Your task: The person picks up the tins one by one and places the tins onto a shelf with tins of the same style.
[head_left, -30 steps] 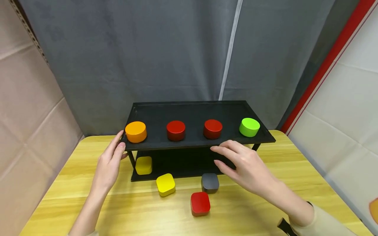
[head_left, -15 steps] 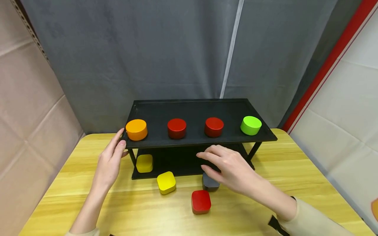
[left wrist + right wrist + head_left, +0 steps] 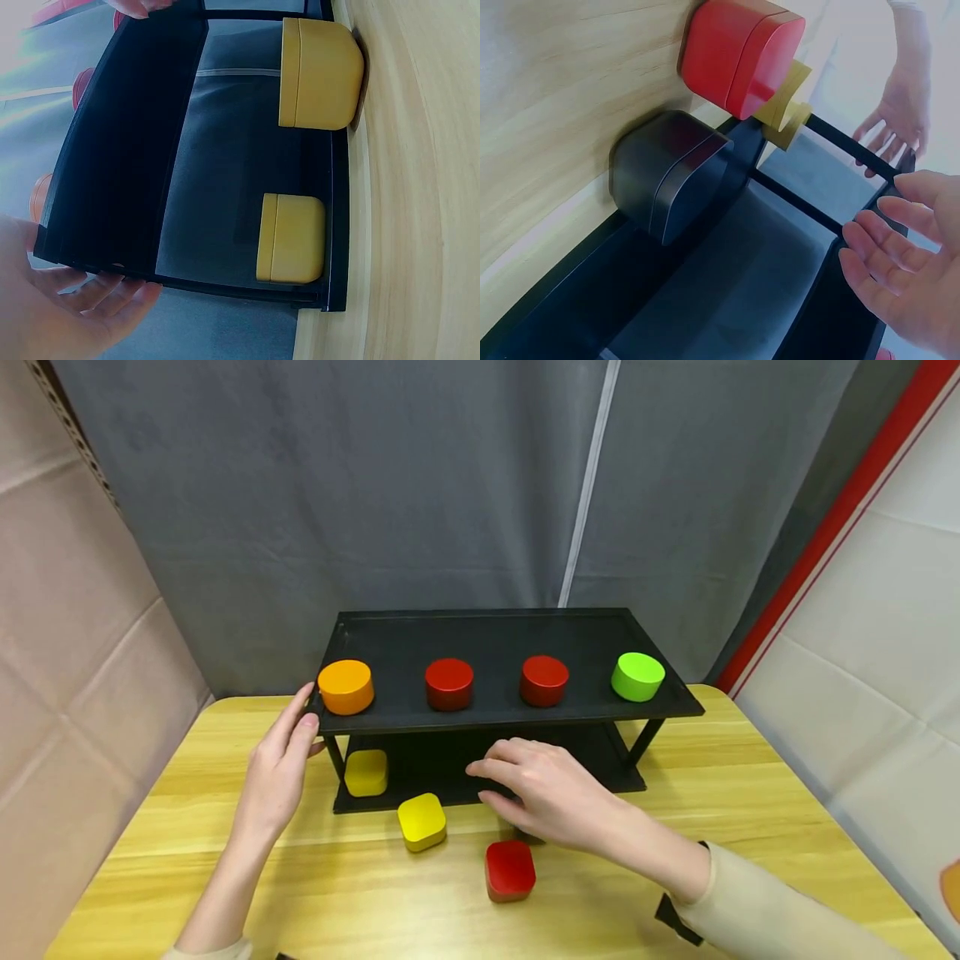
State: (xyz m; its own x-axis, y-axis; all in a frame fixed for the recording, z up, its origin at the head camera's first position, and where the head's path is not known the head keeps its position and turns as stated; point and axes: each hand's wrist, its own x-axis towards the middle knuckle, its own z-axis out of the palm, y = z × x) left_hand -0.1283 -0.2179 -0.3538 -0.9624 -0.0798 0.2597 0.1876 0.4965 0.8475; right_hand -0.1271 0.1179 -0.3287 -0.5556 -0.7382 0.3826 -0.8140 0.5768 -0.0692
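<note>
My left hand (image 3: 279,768) holds the left end of a black two-tier shelf (image 3: 480,639), its fingers along the upper tier's edge in the left wrist view. My right hand (image 3: 543,789) hovers in front of the lower tier, fingers loosely bent around nothing. It mostly covers a dark grey rounded block (image 3: 667,169) in the head view. Just nearer lies a red rounded-square block (image 3: 510,870). One yellow block (image 3: 422,821) lies on the table before the shelf; another yellow block (image 3: 366,773) sits at the lower tier's left end.
Along the upper tier's front stand an orange round block (image 3: 346,687), a dark red round block (image 3: 449,684), a second dark red round block (image 3: 544,681) and a green round block (image 3: 637,677). A grey curtain (image 3: 375,485) hangs behind the wooden table (image 3: 360,893).
My right hand has moved left along the shelf's front, coming over the grey block. My left hand stays at the shelf's left end. The blocks have kept their places.
</note>
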